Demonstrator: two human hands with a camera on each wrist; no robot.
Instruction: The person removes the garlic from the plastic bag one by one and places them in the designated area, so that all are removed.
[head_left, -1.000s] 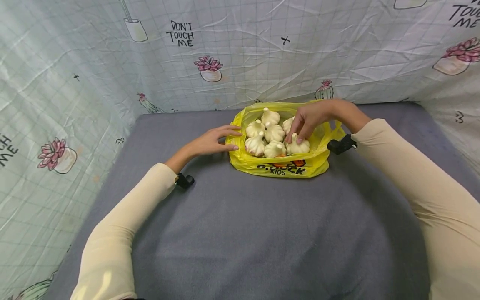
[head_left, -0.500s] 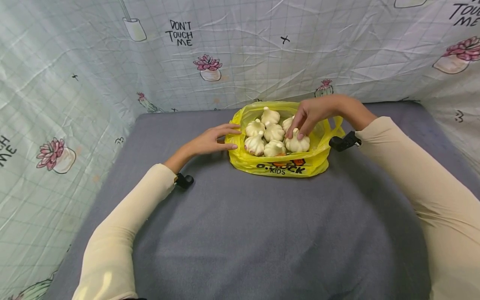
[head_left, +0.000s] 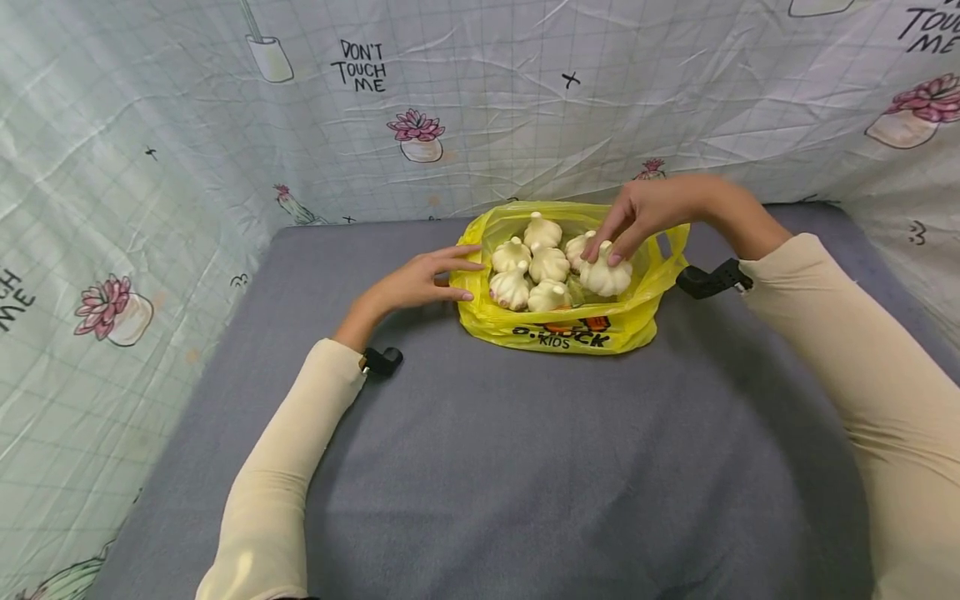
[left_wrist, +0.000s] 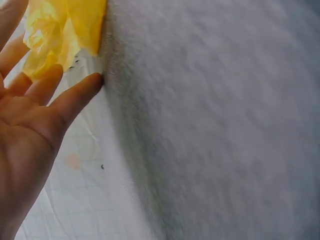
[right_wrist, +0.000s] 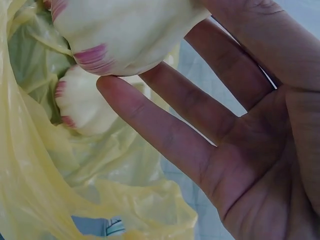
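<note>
Garlic bulb [head_left: 606, 279], pale with purple streaks, hung from the pinch of the right hand [head_left: 651, 212], whose thumb and fingertips gripped it near the stem. It was at the right part of the mouth of a yellow plastic bag [head_left: 480, 323], inside the outline of the rim in the head view. Six other garlic bulbs [head_left: 549, 264] sat close together in the bag, to the left of the held one, most with their stems up. The right wrist view showed other fingers of that hand straight and apart, one tip just under the bulb.

The left hand [head_left: 412, 282] was spread, thumb away from the fingers, with its fingertips at the bag's left edge; how firmly they pressed could not be told. The bag's front bore "KIDS" in black letters. It stood on a grey cloth [head_left: 450, 467], near a curtain [head_left: 502, 100] printed with potted plants and "DON'T TOUCH ME".
</note>
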